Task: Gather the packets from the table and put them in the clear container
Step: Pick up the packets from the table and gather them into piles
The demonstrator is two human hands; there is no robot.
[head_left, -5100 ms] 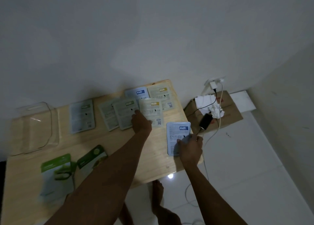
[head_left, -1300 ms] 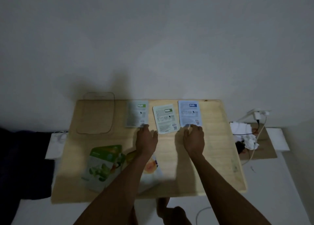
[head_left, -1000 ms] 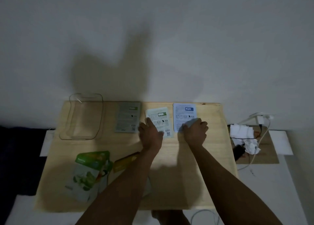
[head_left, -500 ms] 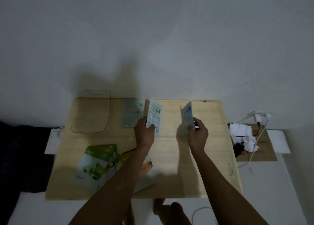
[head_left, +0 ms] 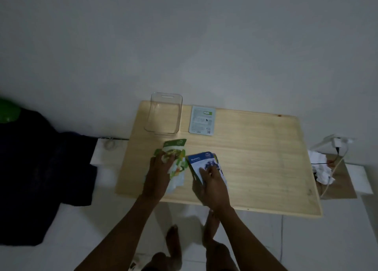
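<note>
The clear container [head_left: 163, 115] stands at the far left corner of the wooden table [head_left: 255, 158], with nothing visible inside. A pale packet with a green label [head_left: 202, 120] lies flat just right of it. My left hand [head_left: 158, 171] grips a stack of green-topped packets [head_left: 177, 160] near the table's front left. My right hand [head_left: 210, 182] presses on a blue packet [head_left: 199, 161] that lies over other packets, right beside the green stack. How many packets are in each stack is hidden.
A dark cloth heap [head_left: 41, 174] fills the left side. Right of the table, a brown board [head_left: 343, 182] on the floor carries crumpled white paper [head_left: 321, 166] and a charger with cables [head_left: 337, 146]. My bare feet [head_left: 192, 240] stand on white floor tiles below the table's front edge.
Both hands carried the packets picked up from the far row back to the front left; those two packets now rest with the stacks. One pale packet stays by the container.
</note>
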